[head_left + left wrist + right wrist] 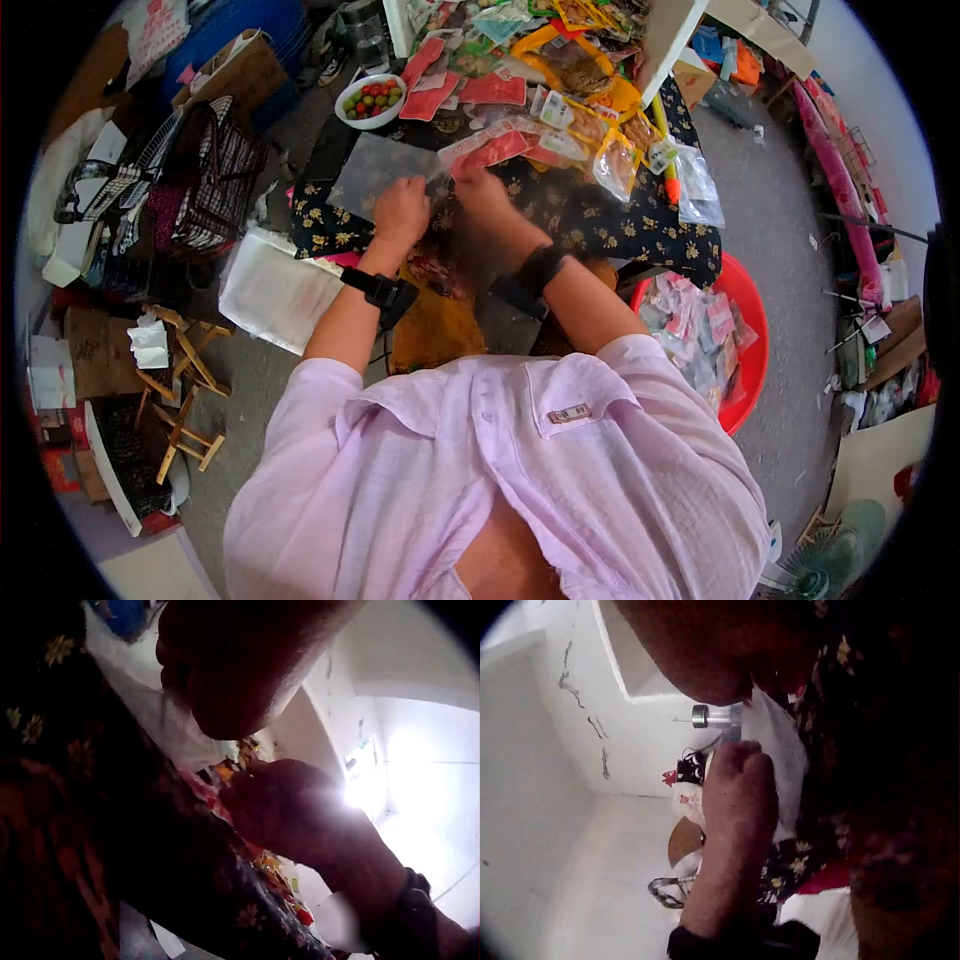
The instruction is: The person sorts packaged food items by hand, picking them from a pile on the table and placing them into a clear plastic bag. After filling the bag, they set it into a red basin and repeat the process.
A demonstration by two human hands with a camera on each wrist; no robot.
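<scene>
A clear plastic bag (372, 172) lies over the near left part of the cloth-covered table. My left hand (402, 212) grips its near edge with curled fingers; this fist also shows against the whitish sheet of the bag (786, 765) in the right wrist view. Close beside it, my right hand (490, 205) pinches the bag's right edge. Red-printed packets (487, 148) lie just beyond the right fingers, overlapping them in the head view. Both hands are dark in the left wrist view, where the right hand (289, 806) is below the left, and the right fingertips are hidden.
Yellow and red food packets (575, 70) pile up at the table's back. A white bowl (372, 118) of small red and green fruit stands at back left. The table has a black floral cloth (660, 235). A red tub (752, 370) of packets sits right, a white bin (270, 290) left.
</scene>
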